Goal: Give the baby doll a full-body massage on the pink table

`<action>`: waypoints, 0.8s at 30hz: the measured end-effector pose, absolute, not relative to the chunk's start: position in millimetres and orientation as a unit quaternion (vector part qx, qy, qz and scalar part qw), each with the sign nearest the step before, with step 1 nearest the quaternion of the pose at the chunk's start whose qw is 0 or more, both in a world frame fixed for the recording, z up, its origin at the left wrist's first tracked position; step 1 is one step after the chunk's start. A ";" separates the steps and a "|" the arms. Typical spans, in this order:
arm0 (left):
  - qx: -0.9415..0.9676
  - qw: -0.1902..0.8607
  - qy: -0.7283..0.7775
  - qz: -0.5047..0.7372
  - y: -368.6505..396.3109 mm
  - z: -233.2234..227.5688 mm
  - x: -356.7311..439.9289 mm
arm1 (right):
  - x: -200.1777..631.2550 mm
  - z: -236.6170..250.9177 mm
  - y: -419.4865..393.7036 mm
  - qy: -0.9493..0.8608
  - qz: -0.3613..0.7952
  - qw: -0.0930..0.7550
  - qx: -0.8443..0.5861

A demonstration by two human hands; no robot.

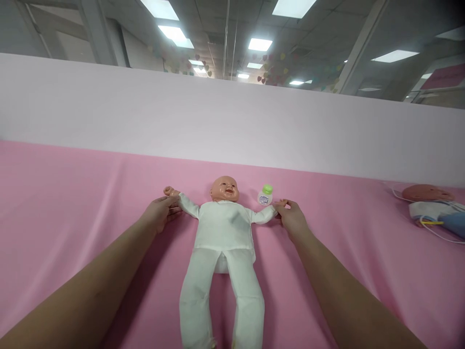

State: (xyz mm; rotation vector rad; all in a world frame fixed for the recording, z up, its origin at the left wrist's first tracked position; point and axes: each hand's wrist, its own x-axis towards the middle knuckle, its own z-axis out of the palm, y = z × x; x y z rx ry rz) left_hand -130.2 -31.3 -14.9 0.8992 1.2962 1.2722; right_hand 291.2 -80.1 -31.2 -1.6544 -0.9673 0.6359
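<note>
Centrally, a baby doll [222,237] lies face up on the pink sheet [72,208], head toward the far pale partition [218,121] and legs toward the camera. The doll has a bald, peach-coloured plastic head with an open-mouthed expression. It wears a white long-sleeved top and white trousers of plain cloth; the top overlaps the waist of the trousers. Both arms are spread out sideways; both legs extend straight and slightly apart, running out of view at the lower edge.

The left hand [161,212] is closed around the doll's arm at the wrist, on the left side of the view; the doll's small plastic hand shows just beyond the fingers. The right hand [291,216] grips the end of the doll's other sleeve, fingers pinched on the cuff. Both forearms reach in from the lower corners.

A small white bottle [265,195] with a green cap stands on the sheet just beside the right hand's fingertips and near the doll's head; contact cannot be determined.

At the right edge, well apart, a second doll [428,201] lies on the sheet, partly covered by white and blue cloth, with thin cables around it.
</note>
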 end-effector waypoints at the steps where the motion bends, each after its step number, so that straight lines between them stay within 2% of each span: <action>1: 0.405 0.516 0.533 0.534 -34.8 -13.5 -128.5 | 288.6 -27.5 -81.9 -0.397 0.274 0.551 -0.681; 4: 0.517 0.431 0.521 0.525 -50.2 -4.7 -118.4 | 274.6 -13.7 -92.3 -0.417 0.273 0.595 -0.631; 7: 0.617 0.305 0.545 0.479 -67.6 5.0 -103.6 | 254.1 -2.2 -108.5 -0.511 0.248 0.599 -0.564; 9: 0.686 0.217 0.543 0.432 -76.6 8.4 -94.4 | 241.0 2.5 -119.5 -0.601 0.204 0.564 -0.528; 13: 0.814 0.087 0.465 0.336 -85.4 7.3 -83.4 | 225.1 9.5 -134.1 -0.791 0.103 0.409 -0.442; 15: 0.854 0.044 0.426 0.296 -86.4 5.3 -81.3 | 221.7 13.3 -137.4 -0.845 0.080 0.341 -0.404; 18: 0.879 -0.006 0.405 0.249 -87.2 3.9 -78.6 | 218.3 17.7 -139.7 -0.874 0.075 0.286 -0.386; 24: 0.883 -0.003 0.417 0.214 -94.5 8.7 -69.4 | 214.0 17.3 -141.3 -0.886 0.068 0.257 -0.380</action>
